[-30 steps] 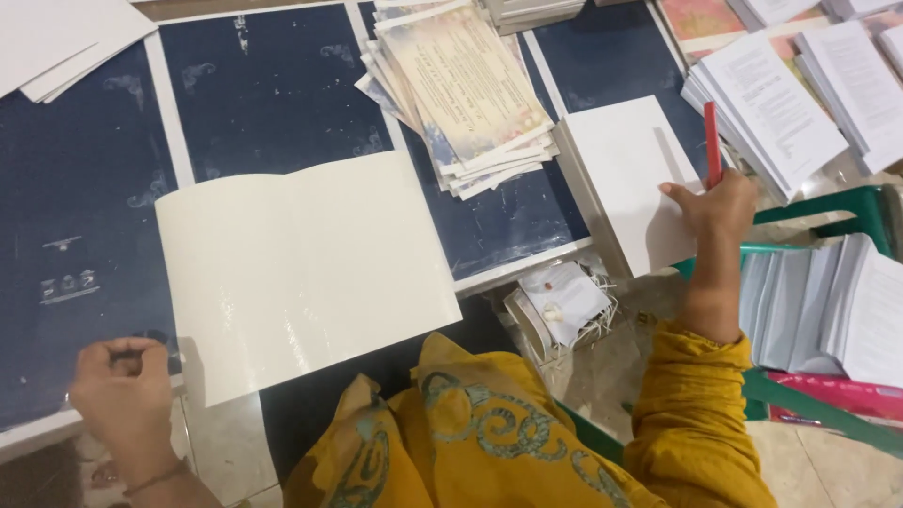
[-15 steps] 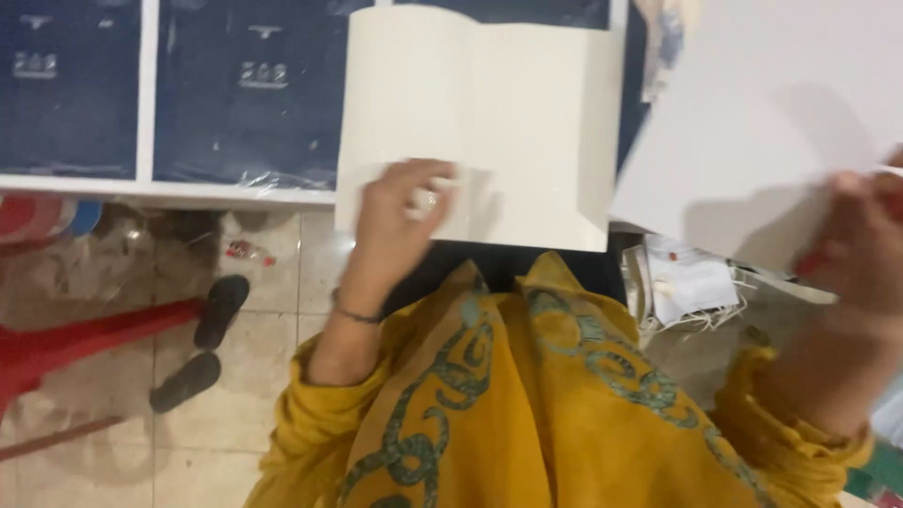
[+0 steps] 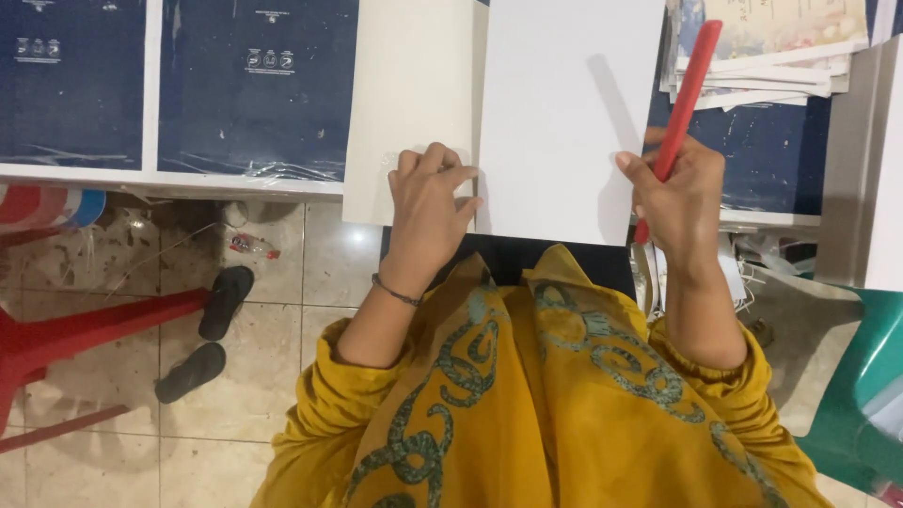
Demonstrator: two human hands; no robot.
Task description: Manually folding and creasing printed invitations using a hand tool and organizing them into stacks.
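Left hand (image 3: 428,202) resting knuckles-up on the cream sheet (image 3: 409,103), fingers curled loosely inward, fingertips (image 3: 461,174) touching the seam where cream sheet meets white sheet (image 3: 564,113); nothing clasped inside, just pressing down on paper. Thin dark bracelet (image 3: 395,292) around the wrist.

Right hand (image 3: 682,202) closed around a red pen (image 3: 682,94), fingers wrapped about the lower shaft, upper end tilted up and to the right, casting a faint shadow on the white sheet. Hand placed at the right edge of that sheet, touching or just beside it.

White sheet lying flat, overlapping the right part of the cream sheet, both hanging slightly past the near edge of the table (image 3: 169,174). Tabletop covered by dark blue printed panels (image 3: 254,85) under clear wrap.

Stack of printed papers (image 3: 762,47) at upper right, behind the pen. Pale upright board (image 3: 861,160) at the far right, beside a green plastic chair (image 3: 861,395). Crumpled white plastic (image 3: 743,273) below the table edge, near the right forearm.

Mustard-yellow garment with green scroll pattern (image 3: 546,395) filling the lower middle. On the tiled floor (image 3: 235,395) to the left: a pair of black sandals (image 3: 207,334), a red plastic stool leg (image 3: 85,329), a small bottle (image 3: 252,246).
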